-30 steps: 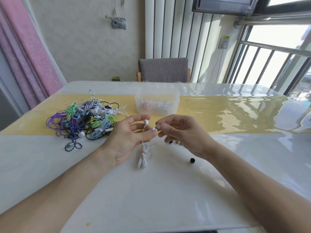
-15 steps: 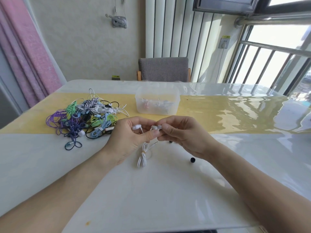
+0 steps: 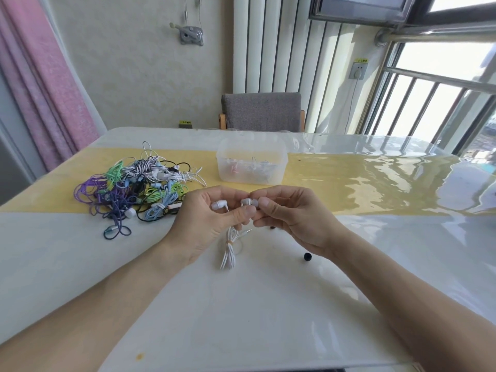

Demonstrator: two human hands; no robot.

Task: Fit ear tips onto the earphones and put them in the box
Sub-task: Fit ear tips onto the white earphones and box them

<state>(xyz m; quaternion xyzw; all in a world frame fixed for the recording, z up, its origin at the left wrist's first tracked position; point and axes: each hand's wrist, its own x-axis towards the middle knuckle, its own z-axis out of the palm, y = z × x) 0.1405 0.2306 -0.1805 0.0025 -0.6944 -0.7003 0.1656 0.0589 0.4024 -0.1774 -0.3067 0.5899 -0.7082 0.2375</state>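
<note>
Between curled fingers (image 3: 243, 213), smooth white earbud (image 3: 248, 202)

Two hands work near the middle of the table: the left hand (image 3: 206, 224) and the right hand (image 3: 292, 221), and between them they hold one white earphone set whose two earbuds show, one bare earbud (image 3: 219, 204) on the left and a second earbud (image 3: 248, 202) at the meeting fingertips, with its single bundled cable (image 3: 228, 249) hanging down. One clear plastic box (image 3: 252, 163) stands far centre and one tangled pile of coloured earphones (image 3: 134, 186) lies far left, its sets too knotted to count. Two small black ear tips can be made out on the tabletop, one (image 3: 307, 256) near right and another (image 3: 272, 227) partly hidden under the right hand, and one grey chair (image 3: 261, 111) stands beyond the far edge.
</note>
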